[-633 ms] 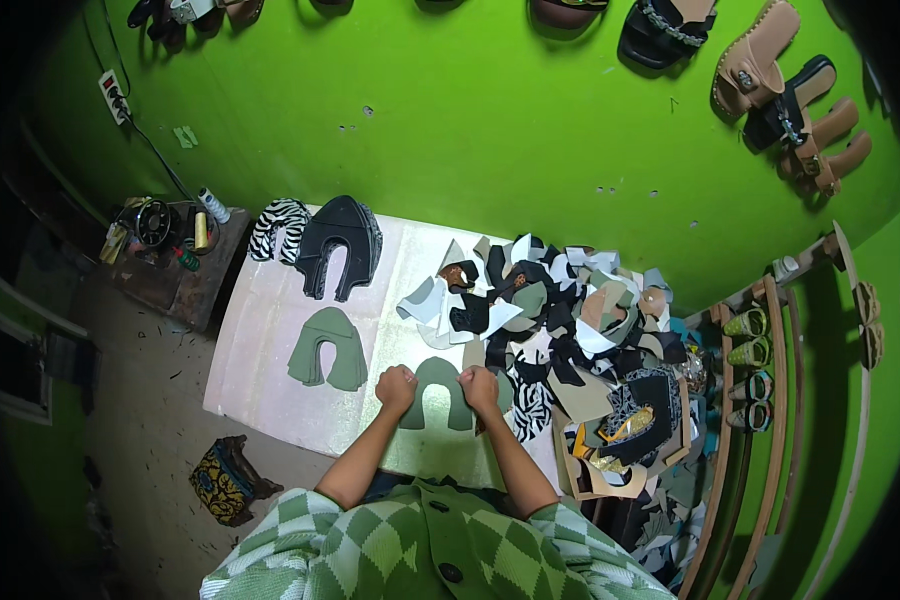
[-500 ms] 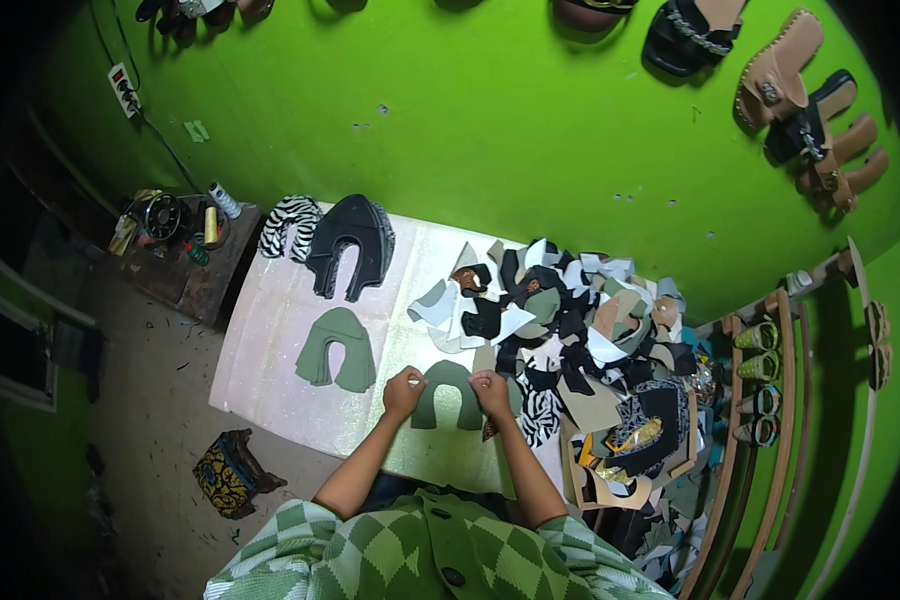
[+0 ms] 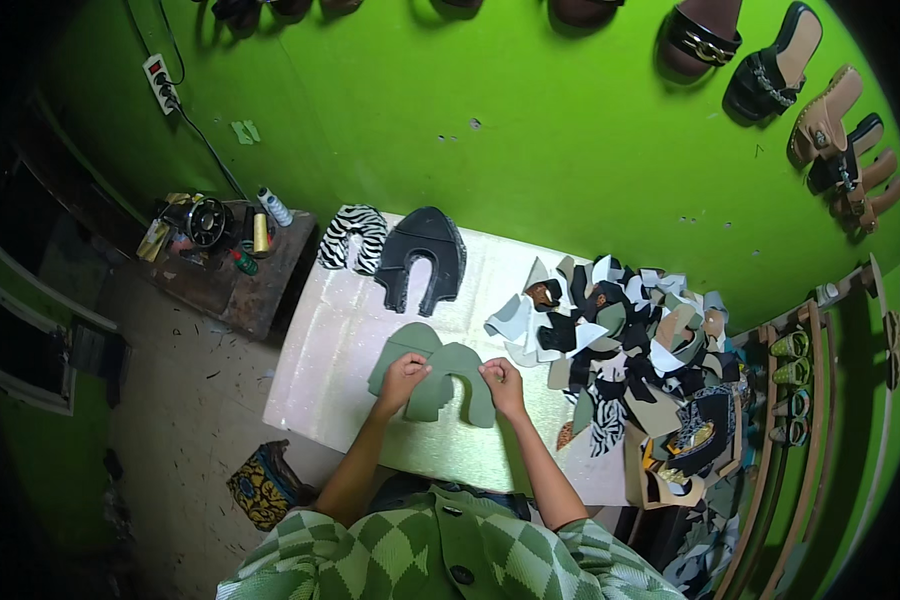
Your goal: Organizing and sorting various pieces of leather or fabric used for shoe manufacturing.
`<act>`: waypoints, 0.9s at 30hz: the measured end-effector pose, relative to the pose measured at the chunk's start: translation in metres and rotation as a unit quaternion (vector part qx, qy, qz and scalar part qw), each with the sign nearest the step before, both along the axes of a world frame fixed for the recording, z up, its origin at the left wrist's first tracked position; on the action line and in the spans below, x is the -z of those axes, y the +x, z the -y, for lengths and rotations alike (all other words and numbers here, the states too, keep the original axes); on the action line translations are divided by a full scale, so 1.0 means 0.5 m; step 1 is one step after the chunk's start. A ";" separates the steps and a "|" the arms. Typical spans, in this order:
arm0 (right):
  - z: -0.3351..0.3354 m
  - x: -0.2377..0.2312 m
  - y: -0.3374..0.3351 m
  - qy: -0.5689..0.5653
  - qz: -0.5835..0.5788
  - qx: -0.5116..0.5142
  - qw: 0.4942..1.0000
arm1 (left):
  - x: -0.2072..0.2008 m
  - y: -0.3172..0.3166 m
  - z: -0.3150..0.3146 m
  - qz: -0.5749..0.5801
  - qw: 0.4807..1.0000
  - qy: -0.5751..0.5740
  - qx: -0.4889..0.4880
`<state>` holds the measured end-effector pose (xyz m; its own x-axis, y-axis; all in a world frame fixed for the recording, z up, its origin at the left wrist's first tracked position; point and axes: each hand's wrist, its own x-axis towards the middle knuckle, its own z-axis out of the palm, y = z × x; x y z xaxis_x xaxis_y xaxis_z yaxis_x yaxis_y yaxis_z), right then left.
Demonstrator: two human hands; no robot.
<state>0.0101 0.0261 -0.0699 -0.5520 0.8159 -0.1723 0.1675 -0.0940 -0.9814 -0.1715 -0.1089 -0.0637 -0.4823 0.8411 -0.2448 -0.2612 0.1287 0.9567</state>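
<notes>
My left hand (image 3: 402,380) and my right hand (image 3: 503,385) both grip a green horseshoe-shaped shoe-upper piece (image 3: 457,385) lying on the pale worktable (image 3: 335,350). It partly overlaps a second green piece of the same shape (image 3: 398,347) to its left. Farther back lie a stack of black horseshoe-shaped pieces (image 3: 422,255) and a zebra-striped piece (image 3: 353,235).
A heap of mixed cut scraps in black, white, tan and green (image 3: 630,345) covers the table's right side. A small wooden bench with thread spools and a sewing machine (image 3: 220,240) stands at left. Sandals (image 3: 770,75) hang on the green wall. A patterned bag (image 3: 262,485) sits on the floor.
Both hands have slid the held green piece leftward until it overlaps the other green piece. The camera view has also shifted a little.
</notes>
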 end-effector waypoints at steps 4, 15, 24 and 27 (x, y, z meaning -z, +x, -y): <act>0.067 0.006 -0.114 0.053 0.027 0.078 0.995 | 0.032 -0.112 0.025 -0.080 0.996 -0.034 0.002; 0.123 0.028 -0.229 0.128 0.123 0.208 0.962 | 0.076 -0.202 0.015 -0.338 0.935 -0.112 -0.011; 0.129 0.011 -0.240 0.194 0.214 0.202 0.936 | 0.071 -0.205 0.016 -0.375 0.922 -0.095 -0.013; 0.137 -0.003 -0.240 0.217 0.255 0.181 0.924 | 0.076 -0.203 0.017 -0.392 0.916 -0.078 -0.029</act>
